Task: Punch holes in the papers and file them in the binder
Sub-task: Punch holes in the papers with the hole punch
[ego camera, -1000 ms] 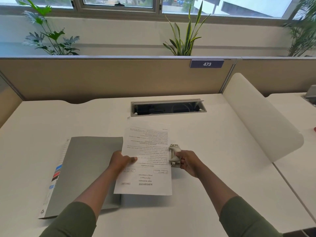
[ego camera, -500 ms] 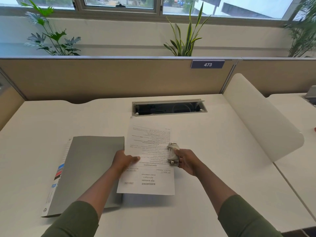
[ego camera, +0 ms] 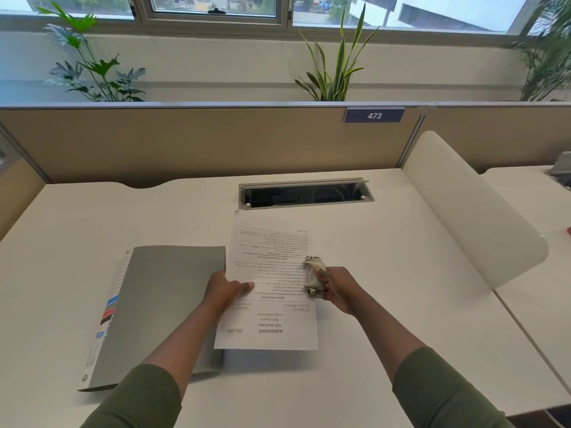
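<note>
A printed white paper [ego camera: 272, 304] lies upside down to me in the middle of the white desk [ego camera: 386, 273]. My left hand [ego camera: 224, 291] holds its left edge, thumb on top of the sheet. A small grey hole punch [ego camera: 313, 274] sits on the paper's right edge, and my right hand [ego camera: 338, 291] grips it from the right. A closed grey binder [ego camera: 160, 304] lies flat to the left, its labelled spine toward the left; the paper's left edge overlaps it.
An open cable slot [ego camera: 306, 194] is set into the desk just beyond the paper. A tan partition [ego camera: 200, 140] with a "473" tag [ego camera: 374, 115] closes the back. A curved white divider [ego camera: 469, 211] stands on the right, with another desk past it.
The paper has slid away from me toward the cable slot, with both hands and the punch moving with it. The binder has not moved.
</note>
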